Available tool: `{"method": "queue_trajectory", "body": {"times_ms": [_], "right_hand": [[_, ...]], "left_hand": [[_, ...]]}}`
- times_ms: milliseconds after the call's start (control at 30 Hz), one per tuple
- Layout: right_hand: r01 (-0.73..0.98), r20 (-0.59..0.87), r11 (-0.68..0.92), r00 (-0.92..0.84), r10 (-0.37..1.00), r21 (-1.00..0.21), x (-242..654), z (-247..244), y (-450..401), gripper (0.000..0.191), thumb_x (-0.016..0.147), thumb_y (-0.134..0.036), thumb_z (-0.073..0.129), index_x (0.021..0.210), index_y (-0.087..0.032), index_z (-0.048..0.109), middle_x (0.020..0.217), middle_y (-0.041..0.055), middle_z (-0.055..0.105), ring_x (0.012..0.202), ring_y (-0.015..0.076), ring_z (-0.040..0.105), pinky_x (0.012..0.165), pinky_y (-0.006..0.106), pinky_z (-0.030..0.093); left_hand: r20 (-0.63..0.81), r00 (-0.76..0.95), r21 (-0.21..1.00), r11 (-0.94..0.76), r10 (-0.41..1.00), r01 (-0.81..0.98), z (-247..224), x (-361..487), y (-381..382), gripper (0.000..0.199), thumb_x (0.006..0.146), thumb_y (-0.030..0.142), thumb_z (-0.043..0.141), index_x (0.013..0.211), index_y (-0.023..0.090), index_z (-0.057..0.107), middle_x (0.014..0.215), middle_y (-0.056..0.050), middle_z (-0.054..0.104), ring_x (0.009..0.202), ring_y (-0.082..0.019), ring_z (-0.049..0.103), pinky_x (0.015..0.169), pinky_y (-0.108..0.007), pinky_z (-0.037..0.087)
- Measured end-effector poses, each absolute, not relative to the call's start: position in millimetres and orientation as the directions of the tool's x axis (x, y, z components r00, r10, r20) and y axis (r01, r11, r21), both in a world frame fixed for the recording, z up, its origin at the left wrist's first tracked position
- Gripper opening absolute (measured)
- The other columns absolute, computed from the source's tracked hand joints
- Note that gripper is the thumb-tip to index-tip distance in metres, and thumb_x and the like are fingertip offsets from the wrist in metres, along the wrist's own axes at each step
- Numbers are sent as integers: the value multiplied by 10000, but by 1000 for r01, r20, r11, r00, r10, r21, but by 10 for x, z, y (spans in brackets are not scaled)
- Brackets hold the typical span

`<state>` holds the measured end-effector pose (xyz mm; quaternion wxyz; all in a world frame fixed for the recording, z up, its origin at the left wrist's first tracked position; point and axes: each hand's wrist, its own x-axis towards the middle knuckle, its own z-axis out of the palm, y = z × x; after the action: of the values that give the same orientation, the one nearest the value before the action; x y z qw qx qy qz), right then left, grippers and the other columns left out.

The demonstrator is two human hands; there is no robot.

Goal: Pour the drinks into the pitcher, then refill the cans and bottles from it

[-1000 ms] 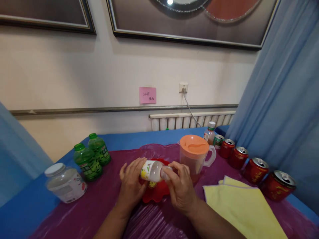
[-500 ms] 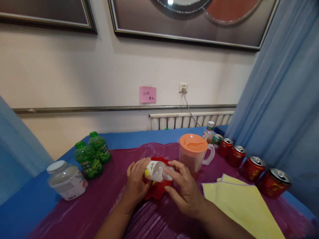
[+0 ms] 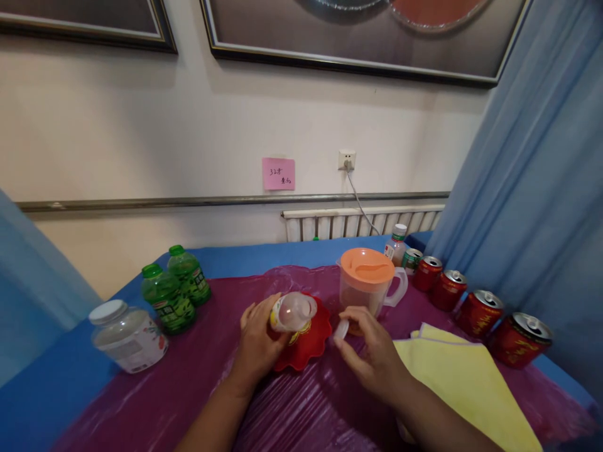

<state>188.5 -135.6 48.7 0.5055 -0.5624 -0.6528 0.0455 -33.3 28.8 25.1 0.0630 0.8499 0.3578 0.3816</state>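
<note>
My left hand (image 3: 259, 336) is wrapped round a small clear bottle (image 3: 293, 312) with a white and yellow label. The bottle is tilted, its uncapped mouth pointing right, above a red scalloped dish (image 3: 308, 348). Between the thumb and fingers of my right hand (image 3: 365, 348) is a white cap (image 3: 342, 329), apart from the bottle. Just behind my right hand stands a clear pitcher (image 3: 358, 298) with an orange lid (image 3: 367, 267).
Two green bottles (image 3: 168, 304) and a white-lidded jar (image 3: 129, 339) stand left. Several red cans (image 3: 479, 314), a green can (image 3: 411, 260) and a small white-capped bottle (image 3: 396, 246) line the right. A yellow cloth (image 3: 466, 383) lies near my right arm.
The cap has come away from the bottle and moved right in my right hand. The bottle's mouth now shows, and more of the red dish is uncovered.
</note>
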Motion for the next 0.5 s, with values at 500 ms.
{"method": "queue_trajectory", "body": {"times_ms": [500], "right_hand": [[776,703,195,395,591,-600,2427,69,-1638,108,950,-286,590,1033,-222,568,1058,79,608,986,221,592,839,354,479]], "left_hand": [[269,280,810,-374,922,452,427,-193,114,587,672,503,779,1143,178,648,1111,-102,767,994,-305,729,878,-430,569]]}}
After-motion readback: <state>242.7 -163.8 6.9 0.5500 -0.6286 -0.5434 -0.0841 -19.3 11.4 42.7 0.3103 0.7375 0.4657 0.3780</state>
